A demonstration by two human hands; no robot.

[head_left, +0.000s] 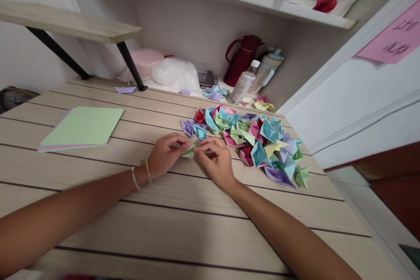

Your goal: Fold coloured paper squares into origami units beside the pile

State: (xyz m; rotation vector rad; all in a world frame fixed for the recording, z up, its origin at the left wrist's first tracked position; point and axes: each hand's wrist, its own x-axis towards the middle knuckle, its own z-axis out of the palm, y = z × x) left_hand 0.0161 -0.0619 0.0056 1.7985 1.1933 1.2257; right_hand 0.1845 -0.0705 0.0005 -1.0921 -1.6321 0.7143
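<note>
A small piece of folded light-green paper (189, 153) is pinched between my two hands, just above the slatted table (157, 232). My left hand (166, 154), with bands at the wrist, grips its left side between thumb and fingers. On the other side my right hand (216, 160) grips it with its fingertips. Much of the paper is hidden by the fingers, so its exact shape is unclear. Close to my right hand lies a heap of folded paper boats (259, 153) in blue, green, pink, purple, red and yellow.
Left on the table lies a stack of square coloured paper (85, 124), green on top. A raised wooden shelf (75, 24) stands on black legs behind it. At the back are a plastic bottle (243, 84), a dark red jug (241, 59) and a white plastic bag (175, 74).
</note>
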